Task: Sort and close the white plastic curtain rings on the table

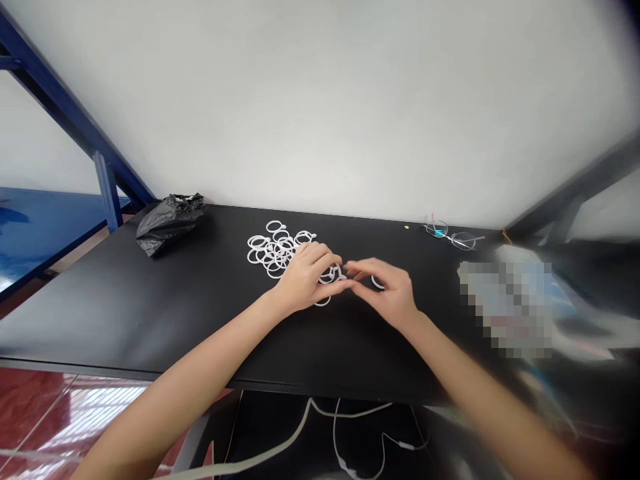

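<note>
My left hand (313,275) is closed, its thumb and fingers pinching a white plastic ring (339,272) with a small tab. Facing it, my right hand (387,288) has its fingers curved, with a gap between forefinger and thumb. The tips of both thumbs meet beside the ring. Left of my left hand, and partly hidden by it, lies a loose pile of similar white rings (274,248). One white ring (323,301) shows below my left hand. Another white ring (377,283) is visible through the gap in my right hand.
A black plastic bag (173,220) lies at the back left of the black table (190,313). Eyeglasses (463,240) rest near the wall at the right. A clear plastic packet (575,307), partly pixelated, is at the right. White cables (310,410) hang below the front edge.
</note>
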`<move>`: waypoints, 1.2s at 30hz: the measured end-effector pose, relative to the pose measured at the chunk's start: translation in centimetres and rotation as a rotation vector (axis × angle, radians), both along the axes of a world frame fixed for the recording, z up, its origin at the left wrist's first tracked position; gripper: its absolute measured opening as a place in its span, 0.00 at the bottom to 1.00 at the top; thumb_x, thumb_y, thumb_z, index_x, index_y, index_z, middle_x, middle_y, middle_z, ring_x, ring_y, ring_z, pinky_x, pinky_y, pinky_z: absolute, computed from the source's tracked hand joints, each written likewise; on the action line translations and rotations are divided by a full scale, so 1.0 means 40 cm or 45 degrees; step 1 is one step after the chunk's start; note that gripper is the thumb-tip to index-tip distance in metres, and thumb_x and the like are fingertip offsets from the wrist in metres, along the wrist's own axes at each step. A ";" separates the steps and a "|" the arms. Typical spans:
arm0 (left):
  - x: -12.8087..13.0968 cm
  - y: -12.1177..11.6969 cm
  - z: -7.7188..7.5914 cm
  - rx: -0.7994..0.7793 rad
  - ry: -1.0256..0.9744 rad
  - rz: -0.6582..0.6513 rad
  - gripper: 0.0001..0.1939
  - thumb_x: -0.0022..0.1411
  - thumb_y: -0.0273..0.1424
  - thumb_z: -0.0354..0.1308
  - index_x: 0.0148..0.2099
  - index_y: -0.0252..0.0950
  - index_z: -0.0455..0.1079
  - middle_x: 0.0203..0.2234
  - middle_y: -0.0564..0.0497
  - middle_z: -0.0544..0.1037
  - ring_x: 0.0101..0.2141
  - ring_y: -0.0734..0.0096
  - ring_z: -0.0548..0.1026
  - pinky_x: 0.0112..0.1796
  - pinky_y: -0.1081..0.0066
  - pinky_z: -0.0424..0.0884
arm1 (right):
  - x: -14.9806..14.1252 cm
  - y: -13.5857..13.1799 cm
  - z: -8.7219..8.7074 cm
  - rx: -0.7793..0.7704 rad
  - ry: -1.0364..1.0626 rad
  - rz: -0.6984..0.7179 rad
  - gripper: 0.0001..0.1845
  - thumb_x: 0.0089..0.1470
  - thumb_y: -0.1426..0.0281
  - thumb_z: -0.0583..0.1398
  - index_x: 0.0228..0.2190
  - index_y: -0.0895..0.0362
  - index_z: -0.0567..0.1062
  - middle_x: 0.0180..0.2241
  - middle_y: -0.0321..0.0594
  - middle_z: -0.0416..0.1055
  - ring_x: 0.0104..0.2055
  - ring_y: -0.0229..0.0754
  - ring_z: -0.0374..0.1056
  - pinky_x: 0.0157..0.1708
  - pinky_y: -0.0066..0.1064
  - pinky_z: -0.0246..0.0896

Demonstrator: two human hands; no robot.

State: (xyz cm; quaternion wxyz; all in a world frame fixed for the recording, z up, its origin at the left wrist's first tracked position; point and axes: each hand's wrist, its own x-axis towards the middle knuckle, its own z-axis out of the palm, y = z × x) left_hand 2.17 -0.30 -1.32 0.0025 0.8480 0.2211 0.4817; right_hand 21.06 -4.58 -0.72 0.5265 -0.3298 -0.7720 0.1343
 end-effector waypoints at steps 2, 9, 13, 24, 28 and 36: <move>-0.007 0.011 -0.004 -0.008 0.074 0.064 0.17 0.65 0.45 0.57 0.41 0.34 0.70 0.30 0.48 0.74 0.32 0.67 0.70 0.38 0.65 0.65 | 0.040 0.026 0.010 -0.195 -0.012 -0.105 0.12 0.52 0.67 0.67 0.41 0.53 0.80 0.39 0.42 0.79 0.34 0.42 0.76 0.34 0.36 0.76; -0.009 0.037 -0.037 -0.183 0.298 0.196 0.17 0.64 0.44 0.60 0.43 0.34 0.73 0.32 0.48 0.78 0.38 0.63 0.72 0.44 0.62 0.65 | 0.194 0.089 0.017 -0.805 -0.368 -0.502 0.22 0.42 0.54 0.70 0.35 0.55 0.79 0.39 0.45 0.77 0.40 0.50 0.73 0.34 0.40 0.72; -0.011 0.040 -0.047 -0.271 0.413 0.225 0.15 0.65 0.42 0.59 0.44 0.34 0.72 0.35 0.48 0.79 0.40 0.62 0.72 0.46 0.60 0.64 | 0.203 0.082 0.010 -0.893 -0.611 -0.369 0.26 0.39 0.57 0.71 0.41 0.52 0.77 0.44 0.43 0.74 0.43 0.50 0.71 0.39 0.42 0.71; 0.006 0.000 -0.012 -0.434 0.210 0.084 0.18 0.69 0.39 0.52 0.55 0.34 0.66 0.39 0.45 0.77 0.41 0.62 0.73 0.49 0.57 0.67 | 0.101 0.052 0.003 -0.495 -0.084 -0.125 0.18 0.52 0.66 0.66 0.45 0.53 0.75 0.44 0.42 0.73 0.47 0.46 0.72 0.46 0.40 0.73; 0.027 -0.033 0.007 -0.956 -0.079 -0.142 0.21 0.72 0.40 0.46 0.60 0.32 0.62 0.28 0.51 0.75 0.30 0.70 0.74 0.37 0.66 0.72 | 0.035 0.022 -0.003 -0.147 0.006 -0.065 0.17 0.52 0.70 0.66 0.46 0.53 0.75 0.45 0.44 0.75 0.45 0.46 0.74 0.45 0.40 0.74; 0.029 -0.013 0.001 -1.251 -0.355 -0.263 0.21 0.69 0.42 0.49 0.50 0.32 0.73 0.19 0.56 0.67 0.20 0.76 0.68 0.22 0.76 0.65 | 0.007 0.009 -0.007 0.152 -0.037 -0.142 0.16 0.50 0.75 0.67 0.42 0.53 0.77 0.44 0.45 0.77 0.45 0.48 0.75 0.45 0.42 0.74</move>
